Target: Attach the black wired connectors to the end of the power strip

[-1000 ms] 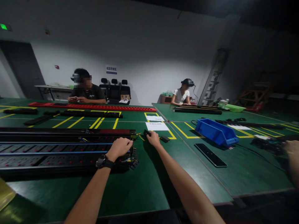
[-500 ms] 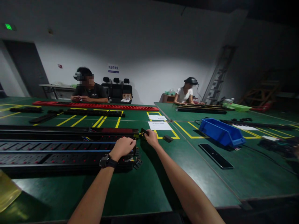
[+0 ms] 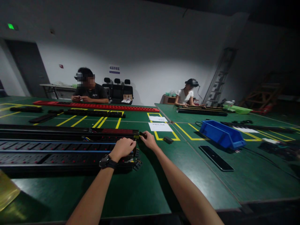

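Several long black power strips (image 3: 70,147) with rows of sockets and red dots lie side by side at the left. At their right end is my left hand (image 3: 123,149), wearing a black watch (image 3: 107,161). Its fingers are curled closed; a dark piece shows below them, but what they grip is hidden. My right hand (image 3: 150,141) pinches a small black end cap (image 3: 142,135) against the open end of the far strip, where a yellow bit shows. Loose wires and a small black connector (image 3: 137,164) stick out of the nearer strip's end.
On the green table (image 3: 187,181) lie another small black part (image 3: 168,140), paper sheets (image 3: 160,127), a phone (image 3: 216,158) and a blue bin (image 3: 221,134). A red rail (image 3: 98,106) crosses the far side. Two people (image 3: 90,90) sit beyond. A yellowish container (image 3: 8,190) stands near left.
My right hand has moved slightly left, bringing the black end cap up to the strip's end. The wires seen between them before are now mostly hidden. My left hand stays in place.
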A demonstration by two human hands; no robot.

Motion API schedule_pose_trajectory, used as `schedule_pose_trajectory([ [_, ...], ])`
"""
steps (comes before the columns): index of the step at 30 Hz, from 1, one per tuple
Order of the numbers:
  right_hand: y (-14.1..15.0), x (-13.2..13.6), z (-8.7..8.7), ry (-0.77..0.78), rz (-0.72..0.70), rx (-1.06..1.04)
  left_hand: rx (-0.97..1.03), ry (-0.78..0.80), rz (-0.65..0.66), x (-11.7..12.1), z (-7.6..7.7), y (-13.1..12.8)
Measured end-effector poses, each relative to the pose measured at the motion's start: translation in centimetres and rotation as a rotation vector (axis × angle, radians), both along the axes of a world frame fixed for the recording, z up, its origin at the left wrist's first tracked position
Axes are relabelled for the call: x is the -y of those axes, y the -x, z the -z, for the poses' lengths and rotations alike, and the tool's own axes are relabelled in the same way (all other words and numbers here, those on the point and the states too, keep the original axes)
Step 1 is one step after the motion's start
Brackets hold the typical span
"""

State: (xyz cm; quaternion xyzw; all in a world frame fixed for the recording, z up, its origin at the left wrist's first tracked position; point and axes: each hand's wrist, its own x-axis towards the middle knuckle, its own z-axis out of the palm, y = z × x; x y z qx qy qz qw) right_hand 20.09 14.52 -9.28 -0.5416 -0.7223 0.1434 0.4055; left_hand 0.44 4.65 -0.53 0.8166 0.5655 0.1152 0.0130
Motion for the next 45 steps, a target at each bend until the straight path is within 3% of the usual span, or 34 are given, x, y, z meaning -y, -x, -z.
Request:
schedule_pose_trajectory([
  [7, 0.7, 0.3, 0.0, -0.005, 0.026, 0.014, 0.007, 0.009, 0.007, -0.5, 0.4, 0.2],
  [11, -0.4, 0.8, -0.7, 0.049, 0.010, -0.018, -0.012, 0.017, 0.022, -1.0, 0.5, 0.5],
  [14, -3.6, 1.5, -1.9, 0.047, 0.178, -0.026, -0.019, 0.022, 0.049, -1.2, 0.5, 0.7],
  [18, -10.3, 3.1, -3.0, 0.125, 0.483, 0.056, -0.007, 0.011, 0.052, -1.2, 0.5, 0.7],
  [22, -15.3, 4.7, -2.9, 0.250, 0.621, 0.154, 0.010, 0.034, 0.047, -1.2, 0.4, 0.7],
  [26, -16.0, 5.3, -2.5, 0.352, 0.593, 0.202, 0.014, 0.046, 0.035, -1.1, 0.1, 0.7],
  [35, -15.2, 5.0, -2.4, 0.368, 0.536, 0.227, 0.020, 0.039, 0.043, -0.6, -0.6, 0.4],
  [45, -15.7, 4.6, -1.5, 0.293, 0.478, 0.190, 0.196, -0.027, 0.016, -1.6, 0.5, 0.8],
])
